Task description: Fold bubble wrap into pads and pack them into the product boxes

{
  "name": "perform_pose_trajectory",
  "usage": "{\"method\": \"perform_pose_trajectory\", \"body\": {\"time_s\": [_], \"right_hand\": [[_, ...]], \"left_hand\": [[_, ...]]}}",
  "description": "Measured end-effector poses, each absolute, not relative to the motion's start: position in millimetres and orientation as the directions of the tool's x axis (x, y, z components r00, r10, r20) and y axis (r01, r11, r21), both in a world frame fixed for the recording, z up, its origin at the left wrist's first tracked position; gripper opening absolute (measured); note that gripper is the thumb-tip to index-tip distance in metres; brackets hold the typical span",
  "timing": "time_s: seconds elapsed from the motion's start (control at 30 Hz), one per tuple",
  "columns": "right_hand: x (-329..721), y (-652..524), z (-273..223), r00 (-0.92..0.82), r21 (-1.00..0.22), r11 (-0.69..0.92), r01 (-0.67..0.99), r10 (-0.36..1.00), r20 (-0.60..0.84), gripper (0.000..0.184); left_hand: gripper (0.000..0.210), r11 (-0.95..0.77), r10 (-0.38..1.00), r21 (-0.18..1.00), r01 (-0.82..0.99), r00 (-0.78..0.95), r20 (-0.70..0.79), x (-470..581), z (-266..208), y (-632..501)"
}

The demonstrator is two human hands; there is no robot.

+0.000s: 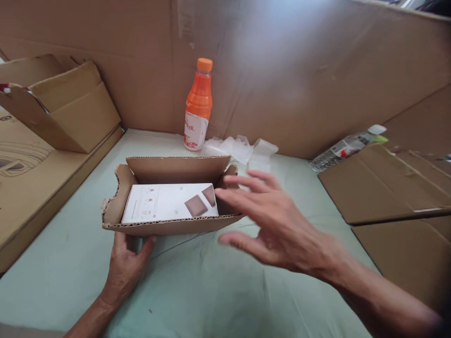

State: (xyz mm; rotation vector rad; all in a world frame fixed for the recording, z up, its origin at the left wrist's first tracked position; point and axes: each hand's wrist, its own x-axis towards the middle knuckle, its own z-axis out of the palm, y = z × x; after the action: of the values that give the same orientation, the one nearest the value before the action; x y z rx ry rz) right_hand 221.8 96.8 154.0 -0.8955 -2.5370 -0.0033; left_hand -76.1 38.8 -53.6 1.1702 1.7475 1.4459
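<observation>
A small open-topped cardboard box [183, 227] sits in front of me, its back flap standing up. Inside lies a white printed box [169, 199] with brown squares at its right end. My left hand [126, 270] grips the cardboard box from below at its front left; the fingertips are hidden under it and the thumb lies along its front. At the box's right end, my right hand [271, 220] is open with fingers spread, slightly blurred and holding nothing. Whether its fingertips touch the box edge I cannot tell.
An orange-capped drink bottle [198, 105] stands behind the box, beside crumpled clear plastic [236, 148]. A clear bottle [345, 149] leans at the right near cardboard boxes [384, 185]. More cardboard [79, 112] is at the left. A tall cardboard wall [141, 61] closes the back.
</observation>
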Motion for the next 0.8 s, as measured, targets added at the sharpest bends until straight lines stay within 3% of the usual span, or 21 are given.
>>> {"method": "perform_pose_trajectory", "body": {"time_s": [0.07,0.1,0.17,0.23,0.33,0.5,0.63,0.8], "right_hand": [[243,86,132,-0.446,-0.176,0.688,0.704,0.622,0.643,0.028],[253,80,117,-0.325,-0.246,0.628,0.738,0.651,0.686,0.025],[270,66,80,-0.196,-0.429,0.510,0.745,0.783,0.590,0.030],[274,55,41,-0.238,-0.583,0.403,0.706,0.909,0.341,0.045],[262,51,-2,-0.372,-0.722,0.313,0.617,0.924,0.083,0.067],[238,85,-13,-0.360,-0.818,0.295,0.494,0.925,0.116,0.068],[233,136,-9,-0.262,-0.851,0.258,0.457,0.954,0.149,0.071],[233,206,-19,-0.198,-0.875,0.247,0.417,0.964,0.177,0.076]], "left_hand": [[0.065,0.026,0.886,0.974,0.226,-0.456,0.082,-75,-54,37],[0.064,0.031,0.883,0.976,0.215,-0.464,0.074,-75,-54,35],[0.061,0.052,0.881,0.976,0.213,-0.469,0.056,-76,-55,30],[0.058,0.075,0.881,0.965,0.253,-0.470,0.055,-76,-54,26],[0.054,0.084,0.885,0.950,0.301,-0.461,0.067,-74,-47,25],[0.057,0.085,0.906,0.949,0.305,-0.419,0.054,-65,-34,61],[0.055,-0.024,0.925,0.943,0.333,-0.351,0.148,-56,-32,126],[0.062,-0.082,0.892,0.949,0.305,-0.403,0.207,-41,-36,212]]}}
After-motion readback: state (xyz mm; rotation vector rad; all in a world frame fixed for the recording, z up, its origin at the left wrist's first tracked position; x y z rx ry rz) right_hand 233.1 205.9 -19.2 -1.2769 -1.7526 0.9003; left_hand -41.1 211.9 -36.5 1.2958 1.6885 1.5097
